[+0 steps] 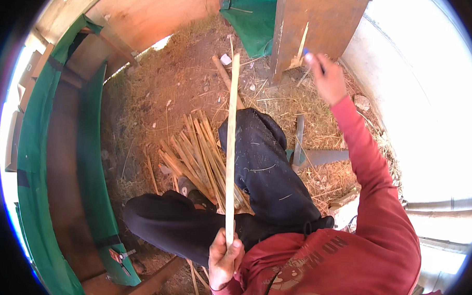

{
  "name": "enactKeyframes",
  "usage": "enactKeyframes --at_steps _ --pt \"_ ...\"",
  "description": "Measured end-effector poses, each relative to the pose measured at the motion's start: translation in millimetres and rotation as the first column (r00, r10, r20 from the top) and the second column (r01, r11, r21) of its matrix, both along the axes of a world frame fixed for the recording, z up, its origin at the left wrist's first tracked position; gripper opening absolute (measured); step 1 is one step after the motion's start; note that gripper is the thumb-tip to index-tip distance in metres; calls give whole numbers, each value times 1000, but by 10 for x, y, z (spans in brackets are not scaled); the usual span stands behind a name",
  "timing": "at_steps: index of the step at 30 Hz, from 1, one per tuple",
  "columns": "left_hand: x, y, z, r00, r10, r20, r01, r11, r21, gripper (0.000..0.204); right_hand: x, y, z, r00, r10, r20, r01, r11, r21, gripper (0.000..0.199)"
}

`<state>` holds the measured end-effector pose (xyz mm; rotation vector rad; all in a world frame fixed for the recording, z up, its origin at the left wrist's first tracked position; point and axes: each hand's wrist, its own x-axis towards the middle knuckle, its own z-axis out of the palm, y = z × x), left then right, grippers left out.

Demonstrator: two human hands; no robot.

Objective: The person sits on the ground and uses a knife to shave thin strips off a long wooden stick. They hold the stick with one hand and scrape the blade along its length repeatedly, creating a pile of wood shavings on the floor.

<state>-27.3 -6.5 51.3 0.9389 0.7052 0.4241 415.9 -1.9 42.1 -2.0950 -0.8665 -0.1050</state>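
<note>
The fingers of the left hand (223,259) are clamped around the near end of a long pale wooden stick (232,147), which runs straight out ahead of them, well apart from the right fingers. Just right of the left fingers is the person's red top (315,259); beyond them stretch the dark trousers (271,175), flecked with shavings. To the left of those fingers, a small red and silver tool (120,256) rests on a green panel.

Farther out from the left fingers, a pile of split sticks (194,156) lies on the ground (138,107), left of the held stick and near a shoe (188,187). Nearer the right fingers, on their near side, is a flat grey blade (326,157) amid straw.

The fingers of the right hand (331,82) are raised farther ahead, curled together on a dark thing (322,68), too blurred to name; a blue spot (306,51) shows by their tips. Just beyond them stand a pale sliver (304,38) and a brown board (334,26). Left of that board, farther from the fingers, hangs green cloth (253,26).
</note>
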Motion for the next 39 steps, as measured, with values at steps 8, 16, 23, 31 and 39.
enactKeyframes --at_steps 8,16,23,31,39 --pt "380 94 69 989 24 146 -31 999 41 10 -1278 -229 185 846 368 386 -415 909 42 29" --pt "622 46 102 967 58 247 -75 995 60 12 -1566 -339 58 696 701 154 -717 690 101 33" --pt "603 -9 280 960 82 269 -60 994 -88 16 -1424 -146 164 779 557 287 -605 788 113 30" --pt "555 -8 168 942 30 334 7 994 -109 22 -1334 -156 219 783 531 323 -582 809 81 24" --pt "426 -13 59 966 47 253 2 982 -189 11 -1239 -72 55 742 558 372 -616 787 47 26"
